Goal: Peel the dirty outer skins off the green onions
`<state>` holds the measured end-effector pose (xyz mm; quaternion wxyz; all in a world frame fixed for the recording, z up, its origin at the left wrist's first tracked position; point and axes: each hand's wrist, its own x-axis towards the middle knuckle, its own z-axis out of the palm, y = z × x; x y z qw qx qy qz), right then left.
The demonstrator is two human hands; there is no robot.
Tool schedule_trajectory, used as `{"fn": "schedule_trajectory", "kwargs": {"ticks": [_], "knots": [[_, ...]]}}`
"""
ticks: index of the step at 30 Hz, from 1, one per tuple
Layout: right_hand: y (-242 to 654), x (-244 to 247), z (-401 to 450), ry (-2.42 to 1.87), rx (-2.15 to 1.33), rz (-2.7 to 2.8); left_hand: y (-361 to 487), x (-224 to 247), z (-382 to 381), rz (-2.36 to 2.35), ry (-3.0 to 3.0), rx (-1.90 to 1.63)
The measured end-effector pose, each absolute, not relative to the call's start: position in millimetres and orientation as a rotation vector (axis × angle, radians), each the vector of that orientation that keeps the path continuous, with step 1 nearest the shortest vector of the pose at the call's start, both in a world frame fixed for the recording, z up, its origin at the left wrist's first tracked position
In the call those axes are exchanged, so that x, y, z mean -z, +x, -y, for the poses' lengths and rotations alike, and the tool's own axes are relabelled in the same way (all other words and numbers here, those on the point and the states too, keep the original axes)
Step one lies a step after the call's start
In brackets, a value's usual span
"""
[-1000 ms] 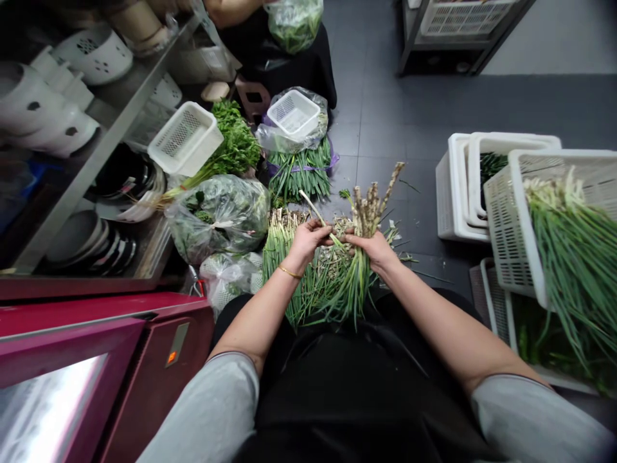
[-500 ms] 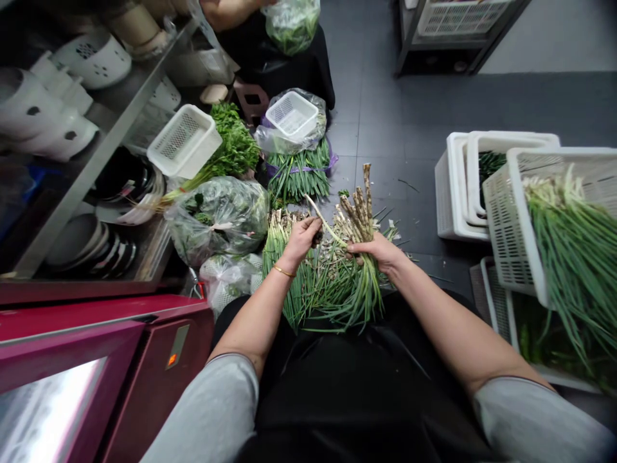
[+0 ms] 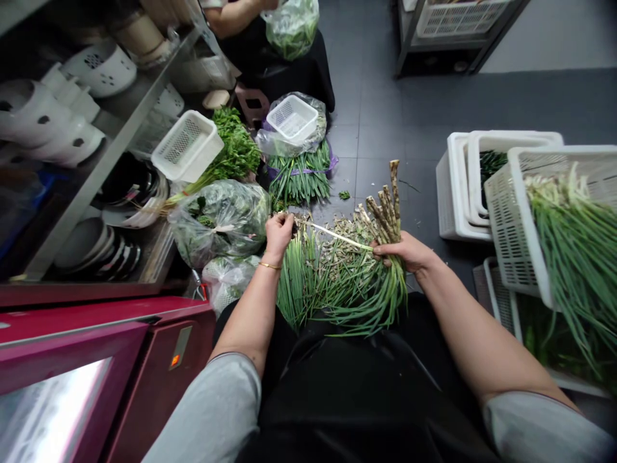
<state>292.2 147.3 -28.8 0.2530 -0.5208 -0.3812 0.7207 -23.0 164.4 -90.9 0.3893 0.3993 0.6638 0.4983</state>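
Note:
My right hand [image 3: 403,251] is closed round a bunch of scallions [image 3: 385,215], their brown, dirt-coated root ends up and green leaves hanging down. One pale, peeled scallion [image 3: 340,237] sticks out sideways from that hand toward the left. At its root end my left hand [image 3: 279,234] is pinched shut; the fingertips are partly hidden, and thin brownish strands show beside them. Below and between the hands lies a heap of scallions [image 3: 296,283], with dry peelings [image 3: 332,254] scattered over it.
Bagged greens [image 3: 222,222] and a white basket [image 3: 187,146] are on the left, beside a shelf of dishes. Ahead is a tied bundle of greens [image 3: 303,177]. White crates [image 3: 525,225] with scallions stand right. Another person [image 3: 241,19] holds a bag of greens.
My hands have moved apart, the left to the left and the right to the right with the bunch. The single scallion now lies stretched across the gap between them.

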Motion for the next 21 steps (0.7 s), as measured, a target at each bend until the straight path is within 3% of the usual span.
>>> {"fn": "schedule_trajectory", "kwargs": {"ticks": [5, 13, 17, 21], "knots": [[317.5, 28.7, -147.9, -1.46, -1.868, 1.006, -40.0, 94.1, -168.8, -1.855, 0.895, -1.412], [300.1, 40.4, -147.8, -1.453, -1.751, 0.969, 13.2, 91.2, -158.5, -1.612, 1.585, -0.531], [272.0, 44.1, -141.9, -1.388, -1.761, 1.025, 8.4, 76.0, -150.2, -1.674, 1.594, -0.639], [254.6, 40.5, -139.8, -1.327, -1.759, 1.064, 4.2, 70.3, -140.5, -1.426, 1.595, -0.647]]}}
